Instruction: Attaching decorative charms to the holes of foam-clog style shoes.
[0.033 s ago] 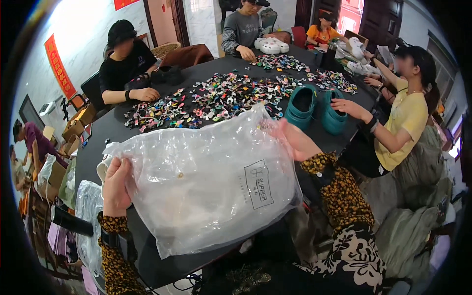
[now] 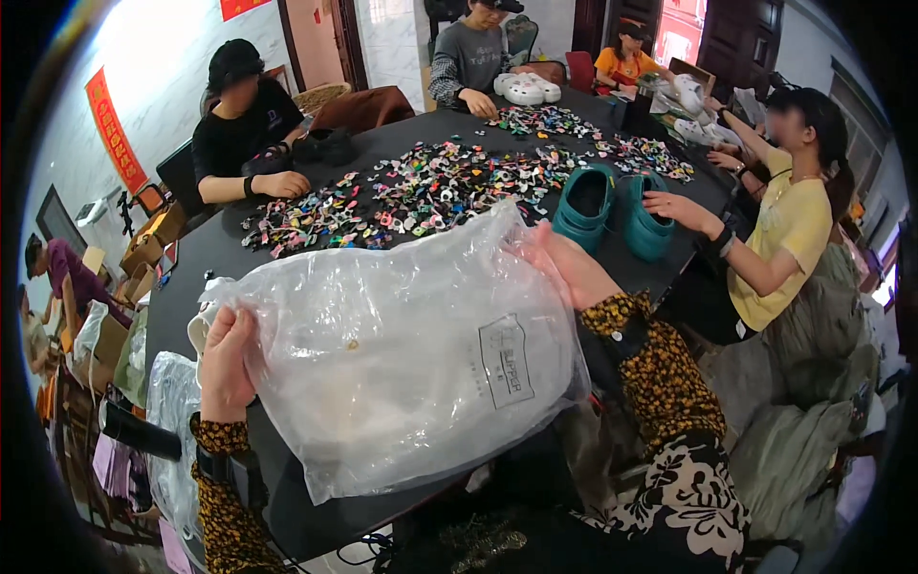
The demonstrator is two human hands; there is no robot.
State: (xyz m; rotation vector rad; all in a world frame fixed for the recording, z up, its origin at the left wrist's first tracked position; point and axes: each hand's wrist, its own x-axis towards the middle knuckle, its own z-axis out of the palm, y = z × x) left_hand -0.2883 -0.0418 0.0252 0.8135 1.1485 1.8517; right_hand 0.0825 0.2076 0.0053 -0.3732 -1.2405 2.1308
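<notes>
A clear plastic bag (image 2: 411, 373) with a dark printed label is stretched out flat in front of me, above the near side of the table. My left hand (image 2: 228, 359) pinches its left edge, thumb and fingers closed. On the upper right, my right hand (image 2: 569, 268) grips the bag's edge, its fingers partly hidden behind or inside the cloudy plastic. Part of a white shoe (image 2: 198, 330) shows just behind my left hand. Beyond my right hand stand two teal clogs (image 2: 585, 209), and a co-worker's hand (image 2: 677, 209) touches the right one.
Piles of small colourful charms (image 2: 440, 187) cover the middle of the dark table (image 2: 206, 251). White clogs (image 2: 528, 89) sit at the far side. Several people work around the table. A black cylinder (image 2: 139, 429) and another clear bag (image 2: 174, 402) lie left of my left forearm.
My right hand has shifted very slightly, and the printed part of the bag has creased and slid a little to the right. My left hand keeps its hold.
</notes>
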